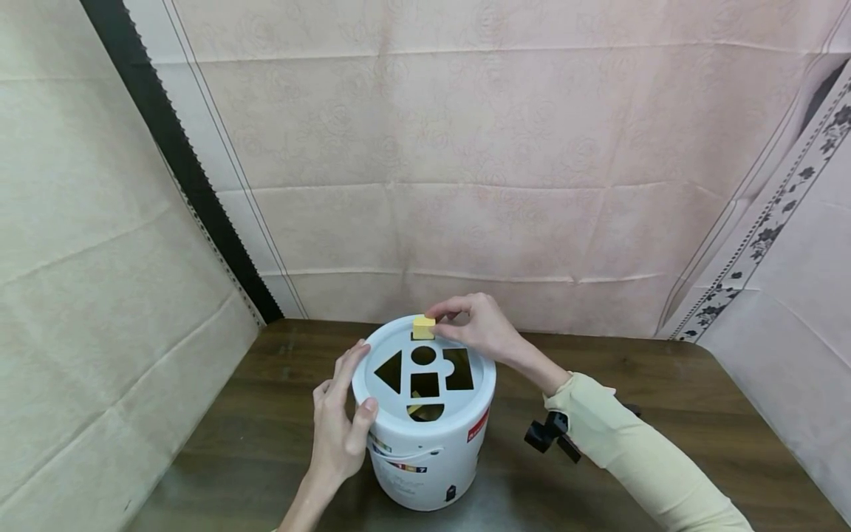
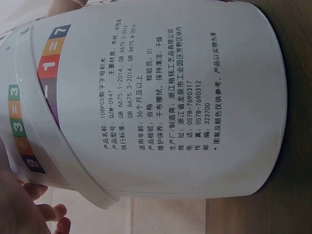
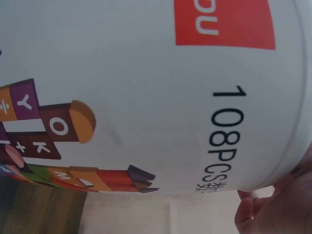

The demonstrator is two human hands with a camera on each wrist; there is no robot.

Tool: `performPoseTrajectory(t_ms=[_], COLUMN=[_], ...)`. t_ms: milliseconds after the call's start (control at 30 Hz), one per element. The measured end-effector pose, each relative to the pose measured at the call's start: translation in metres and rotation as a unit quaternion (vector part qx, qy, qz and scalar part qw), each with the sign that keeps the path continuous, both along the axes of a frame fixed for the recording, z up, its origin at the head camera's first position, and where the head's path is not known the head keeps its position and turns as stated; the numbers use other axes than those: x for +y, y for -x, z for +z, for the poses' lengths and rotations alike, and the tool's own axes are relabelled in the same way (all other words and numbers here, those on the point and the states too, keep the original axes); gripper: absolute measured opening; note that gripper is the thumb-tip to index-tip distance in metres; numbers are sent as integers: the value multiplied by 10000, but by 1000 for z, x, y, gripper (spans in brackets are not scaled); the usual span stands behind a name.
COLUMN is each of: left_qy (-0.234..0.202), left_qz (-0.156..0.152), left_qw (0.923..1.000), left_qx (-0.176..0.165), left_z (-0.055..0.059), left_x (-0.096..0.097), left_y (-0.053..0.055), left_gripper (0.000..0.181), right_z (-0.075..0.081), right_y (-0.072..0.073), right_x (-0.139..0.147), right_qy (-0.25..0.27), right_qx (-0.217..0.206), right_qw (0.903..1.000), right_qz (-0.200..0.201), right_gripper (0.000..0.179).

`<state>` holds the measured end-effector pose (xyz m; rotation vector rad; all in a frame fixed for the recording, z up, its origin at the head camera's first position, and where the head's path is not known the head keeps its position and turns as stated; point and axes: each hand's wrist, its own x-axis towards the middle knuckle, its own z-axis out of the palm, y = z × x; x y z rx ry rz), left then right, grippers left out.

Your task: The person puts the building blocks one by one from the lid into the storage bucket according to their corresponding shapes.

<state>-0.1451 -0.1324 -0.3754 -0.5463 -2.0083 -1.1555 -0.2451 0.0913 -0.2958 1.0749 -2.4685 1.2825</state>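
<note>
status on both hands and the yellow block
Left hand holding white bucket; right hand pinching yellow block at far side of lid; no obstruction visible.

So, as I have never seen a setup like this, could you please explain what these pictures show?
There is no machine here: a person works with two bare hands. The wide picture comes from a camera worn on the head, looking forward and down. The two close-ups come from cameras on the left and right wrists, both showing the printed side of a white bucket. It stands on a brown table, and its lid has variously shaped holes. The left hand rests against the bucket's rim; the right hand pinches a yellow block at the far hole.
</note>
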Motion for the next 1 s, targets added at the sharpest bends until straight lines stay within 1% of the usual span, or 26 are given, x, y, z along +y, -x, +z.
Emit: performPoseTrajectory(t_ms=[200, 367, 400, 533, 633, 767, 1000], left_qy=[-26, -49, -49, -60, -65, -61, -102], left_qz=[-13, -3, 4, 13, 7, 20, -43], left_qw=[10000, 10000, 9999, 9999, 9998, 9999, 9997], left_qx=[12, 71, 89, 159, 170, 161, 239], left_z=[0, 0, 0, 0, 0, 0, 0], left_x=[1, 1, 1, 2, 2, 2, 2], left_y=[0, 0, 0, 1, 1, 0, 0], left_gripper=[67, 66, 66, 67, 67, 67, 66], right_z=[-1, 0, 2, 19, 30, 29, 20], right_y=[-2, -5, -7, -23, -36, -43, -55], right_x=[2, 11, 14, 27, 41, 65, 109], right_qy=[-101, 90, 162, 399, 457, 493, 567], right_qx=[182, 230, 216, 246, 271, 239, 297], right_qw=[9998, 9994, 9993, 9978, 9966, 9947, 9887], right_qz=[-73, -237, -275, -461, -632, -873, -1354], right_gripper=[26, 24, 24, 23, 22, 21, 20])
